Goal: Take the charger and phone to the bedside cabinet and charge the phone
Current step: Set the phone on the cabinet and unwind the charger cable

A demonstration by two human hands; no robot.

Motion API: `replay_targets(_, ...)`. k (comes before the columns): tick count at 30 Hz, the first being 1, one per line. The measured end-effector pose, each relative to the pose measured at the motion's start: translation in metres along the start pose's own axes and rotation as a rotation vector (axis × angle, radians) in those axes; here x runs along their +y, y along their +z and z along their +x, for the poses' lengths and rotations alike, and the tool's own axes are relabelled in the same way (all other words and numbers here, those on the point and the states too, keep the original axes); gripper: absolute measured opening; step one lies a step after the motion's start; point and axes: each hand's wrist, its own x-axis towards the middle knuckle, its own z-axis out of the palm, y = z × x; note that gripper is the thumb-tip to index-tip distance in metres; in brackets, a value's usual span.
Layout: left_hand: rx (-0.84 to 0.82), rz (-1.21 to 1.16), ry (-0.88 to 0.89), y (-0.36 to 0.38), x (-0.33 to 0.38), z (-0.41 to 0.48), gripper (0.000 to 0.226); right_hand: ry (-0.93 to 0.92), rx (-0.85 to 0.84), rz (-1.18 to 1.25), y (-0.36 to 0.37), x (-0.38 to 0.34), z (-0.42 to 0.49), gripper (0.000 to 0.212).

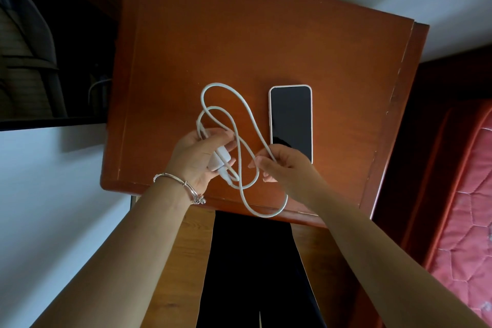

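The left hand [197,157] curls round the white charger brick [219,160] and a gathered run of its cable [221,84]. The right hand [282,165] pinches one strand of that cable between thumb and fingertips. The rest of the cable loops loosely between the hands, one bight lying up beside the phone's left edge and another hanging past the cabinet's front edge.

The phone [291,120] lies flat and screen-up on the bedside cabinet [239,34], its long axis pointing away from the person. Its near end is just behind the right hand, which is clearly the closer one; the left hand with the brick sits left of the phone.

I count one phone, one brick, one cable. I cannot tell for certain which end is the phone plug.
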Motion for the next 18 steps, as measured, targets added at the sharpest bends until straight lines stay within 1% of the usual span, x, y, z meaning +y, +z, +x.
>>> replay_targets(3,0.011,-0.01,-0.063,-0.006,0.003,-0.001,0.032,0.001,0.079,-0.015,-0.003,0.004,0.001,0.022)
replay_targets(4,0.013,-0.006,-0.07,-0.009,0.003,-0.001,0.034,0.005,0.098,-0.009,-0.005,0.004,0.001,0.023)
replay_targets(7,0.029,0.0,-0.083,-0.013,0.001,0.0,0.028,0.034,0.144,0.02,-0.006,0.007,0.003,0.024)
replay_targets(12,0.066,-0.017,-0.062,-0.015,-0.002,0.002,0.034,0.07,0.22,0.044,-0.005,0.014,0.007,0.025)
replay_targets(15,0.111,-0.031,-0.034,-0.015,-0.002,0.002,0.04,0.104,0.285,0.115,-0.005,0.02,0.007,0.029)
replay_targets(18,0.164,0.005,0.013,-0.017,0.0,0.001,0.037,0.126,0.358,0.183,-0.01,0.025,0.006,0.032)
